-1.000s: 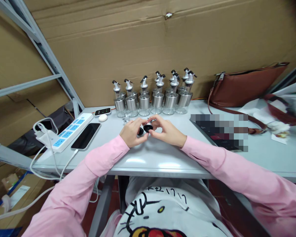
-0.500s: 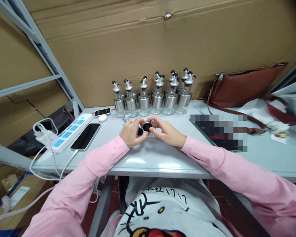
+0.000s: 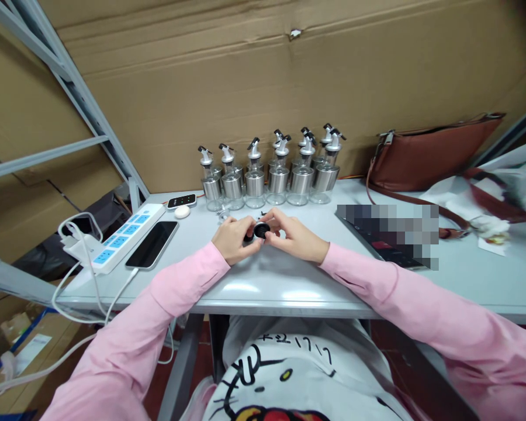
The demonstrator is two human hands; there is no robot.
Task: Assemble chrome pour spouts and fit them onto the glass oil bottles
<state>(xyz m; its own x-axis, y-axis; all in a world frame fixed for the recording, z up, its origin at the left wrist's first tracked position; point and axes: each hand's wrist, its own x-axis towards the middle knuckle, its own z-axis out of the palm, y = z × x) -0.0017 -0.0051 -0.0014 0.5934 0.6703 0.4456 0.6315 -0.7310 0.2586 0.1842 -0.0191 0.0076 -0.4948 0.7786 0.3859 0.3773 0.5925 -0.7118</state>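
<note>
At the frame's centre the right hand pinches a black-and-silver cap, the left hand grips a small black piece, neither yet on a bottle; upper centre, front bottles already wear spouts

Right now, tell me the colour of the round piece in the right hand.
The round piece is black with a silvery rim; see head view.

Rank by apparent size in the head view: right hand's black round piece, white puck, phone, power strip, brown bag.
1. Brown bag
2. Power strip
3. Phone
White puck and black round piece: too alike to rank.
</note>
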